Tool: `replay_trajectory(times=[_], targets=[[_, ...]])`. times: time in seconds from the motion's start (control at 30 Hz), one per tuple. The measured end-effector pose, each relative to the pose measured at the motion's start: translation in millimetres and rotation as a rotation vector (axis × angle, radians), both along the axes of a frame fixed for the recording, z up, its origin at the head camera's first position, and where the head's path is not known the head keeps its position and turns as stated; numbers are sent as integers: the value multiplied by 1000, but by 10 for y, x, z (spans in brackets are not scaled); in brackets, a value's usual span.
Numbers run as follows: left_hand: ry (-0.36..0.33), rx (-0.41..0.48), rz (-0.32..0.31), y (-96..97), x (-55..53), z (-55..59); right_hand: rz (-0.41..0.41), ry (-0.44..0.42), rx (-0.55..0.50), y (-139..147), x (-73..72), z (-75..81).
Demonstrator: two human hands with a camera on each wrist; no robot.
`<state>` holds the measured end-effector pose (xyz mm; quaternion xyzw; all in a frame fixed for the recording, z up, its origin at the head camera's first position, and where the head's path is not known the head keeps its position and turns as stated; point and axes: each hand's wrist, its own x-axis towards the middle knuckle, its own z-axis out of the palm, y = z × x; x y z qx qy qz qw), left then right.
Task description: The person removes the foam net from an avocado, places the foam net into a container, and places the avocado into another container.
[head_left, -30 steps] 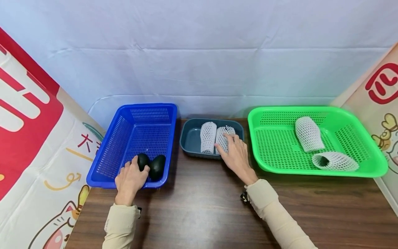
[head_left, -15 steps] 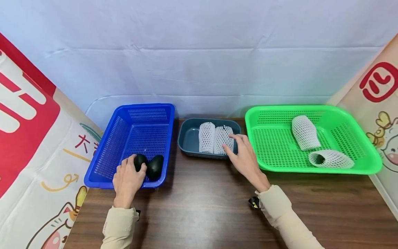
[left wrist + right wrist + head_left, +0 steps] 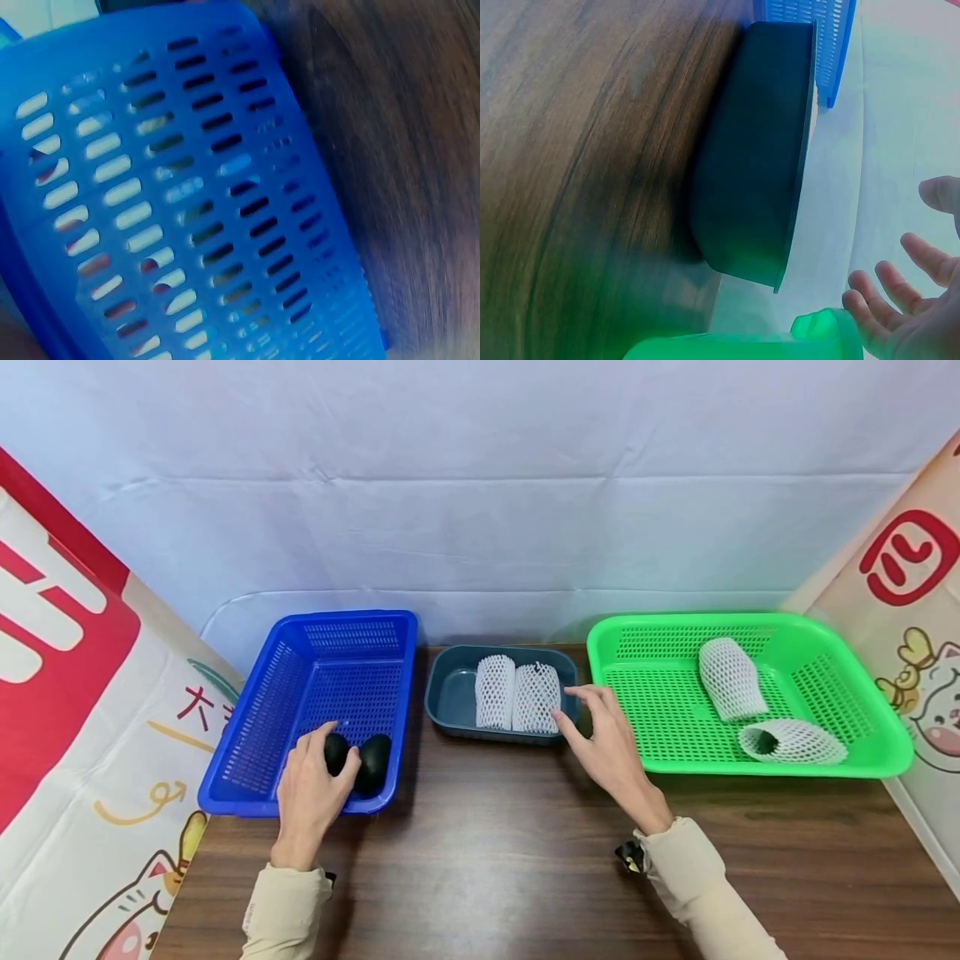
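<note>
In the head view my left hand (image 3: 309, 789) reaches into the blue basket (image 3: 258, 797). Thumb and fingers lie on either side of a dark, smooth avocado (image 3: 335, 753). A second avocado (image 3: 372, 763) sits right beside it. My right hand (image 3: 606, 739), fingers spread and holding nothing, hovers by the right end of a grey-blue box (image 3: 453, 693). Two white foam net sleeves (image 3: 495, 692) lie side by side in that box. In the right wrist view the right hand (image 3: 911, 300) shows loose fingers. The left wrist view shows the basket's slotted wall (image 3: 172, 187), hiding the hand.
A green basket (image 3: 637, 760) stands at the right. It holds a net-wrapped piece (image 3: 731, 679) and another net sleeve (image 3: 802, 743) with something dark inside its opening. All stand on a brown wooden table (image 3: 480, 860) before a pale cloth backdrop (image 3: 480, 527).
My right hand has drawn back to the right, off the right-hand foam sleeve and past the box's edge. The left hand stays at the avocado. The head view has shifted slightly.
</note>
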<state>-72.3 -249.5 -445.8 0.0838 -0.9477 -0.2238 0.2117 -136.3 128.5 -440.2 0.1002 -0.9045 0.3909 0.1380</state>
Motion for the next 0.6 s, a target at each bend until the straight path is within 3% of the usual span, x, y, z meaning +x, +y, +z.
replay_trajectory(times=[0.43, 0.6], targets=[[40, 67, -220, 411, -52, 13, 21, 12, -9, 66, 52, -24], [17, 21, -270, 498, -62, -24, 34, 70, -33, 173, 13, 9]])
